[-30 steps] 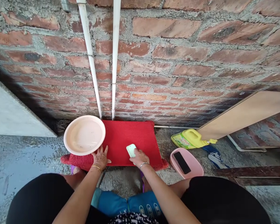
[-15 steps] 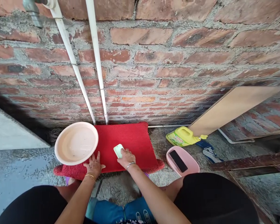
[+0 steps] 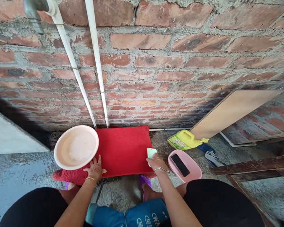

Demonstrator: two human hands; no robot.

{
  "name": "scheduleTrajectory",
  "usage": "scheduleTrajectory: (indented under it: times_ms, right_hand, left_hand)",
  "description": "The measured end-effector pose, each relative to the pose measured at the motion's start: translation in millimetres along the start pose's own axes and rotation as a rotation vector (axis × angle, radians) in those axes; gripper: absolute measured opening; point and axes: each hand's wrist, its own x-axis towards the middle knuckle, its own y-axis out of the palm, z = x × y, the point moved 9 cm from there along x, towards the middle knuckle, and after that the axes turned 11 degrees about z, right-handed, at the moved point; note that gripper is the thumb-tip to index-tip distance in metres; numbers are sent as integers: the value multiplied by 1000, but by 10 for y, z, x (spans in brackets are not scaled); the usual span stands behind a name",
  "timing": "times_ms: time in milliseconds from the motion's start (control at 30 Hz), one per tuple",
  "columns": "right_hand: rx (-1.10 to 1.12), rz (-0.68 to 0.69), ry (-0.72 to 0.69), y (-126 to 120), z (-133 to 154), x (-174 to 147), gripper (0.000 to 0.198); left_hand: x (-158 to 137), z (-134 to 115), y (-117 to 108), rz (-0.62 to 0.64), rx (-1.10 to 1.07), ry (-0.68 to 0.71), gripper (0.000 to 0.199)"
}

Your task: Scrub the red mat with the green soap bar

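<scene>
One head view, read as a dial centred on the middle of the red mat (image 3: 124, 153). The mat lies crosswise before the person's legs; judged by its woven face and shaggy border, it should be soft, limp, not fragile, and heavier if wet. Best hold: bunched corners, or a flat palm to stop creep. The pale green block (image 3: 152, 153) sits at 3 o'clock, over the mat's end; it looks light and stiff, probably slippery if wet, and is best gripped by its sides. Whether it is a brush or a soap bar cannot be told. Hands: the right hand (image 3: 158, 163) is curled round the block's near end; the left hand (image 3: 94, 170), at 8 o'clock, is spread flat on the mat, fingers just beside the basin (image 3: 77, 146), and grips nothing. The basin stands on the mat at 9 o'clock. Surface: rough concrete floor (image 3: 21, 176), glossy with wet at 8 to 9 o'clock; the mat's support is hidden. Surroundings: brick wall (image 3: 142, 75) at 12 o'clock, white pipes (image 3: 98, 63) and metal tap (image 3: 35, 20) toward 11; yellow jug (image 3: 183, 139) near 3, pink tub (image 3: 195, 168) between 3 and 4 with a dark oblong (image 3: 180, 165) inside; tan board (image 3: 229, 112) between 2 and 3.
</scene>
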Motion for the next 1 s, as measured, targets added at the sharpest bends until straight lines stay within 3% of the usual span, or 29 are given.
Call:
scheduleTrajectory:
  times_ms: [167, 233, 333, 500, 567, 633, 700, 800, 867, 933, 1000]
  right_hand:
    - [-116, 62, -340, 440, 844, -324, 49]
    - [-155, 115, -378, 591, 960, -389, 51]
    - [-161, 96, -314, 517, 694, -324, 52]
    - [-106, 21, 6, 73, -245, -106, 47]
    - [-93, -15, 37, -28, -296, -113, 46]
    - [-95, -46, -51, -19, -26, -186, 45]
    - [-121, -55, -224, 108, 479, -323, 45]
    - [-206, -4, -503, 455, 1316, -584, 44]
    - [-270, 35, -632, 674, 1727, -714, 45]
    - [-313, 49, -695, 792, 1940, -752, 46]
    - [-322, 55, -676, 790, 1929, -674, 46]
  left_hand:
    - [-7, -13, -10, 0, 5, -29, 85]
    - [-14, -14, -14, 10, 4, -32, 84]
    - [-16, -15, -21, 9, -4, -26, 84]
    - [5, -22, -10, -22, -16, -13, 87]
    - [9, -26, 0, -23, -13, -16, 88]
    - [6, -33, -2, -26, -9, -14, 88]
    - [-3, -35, -15, -29, -3, -14, 88]
    - [-14, -28, -32, -15, -7, -18, 86]
    - [-17, -25, -38, 3, -18, -14, 86]
    - [-19, -28, -46, 15, -26, -7, 88]
    - [-20, -30, -51, 21, -27, -7, 89]
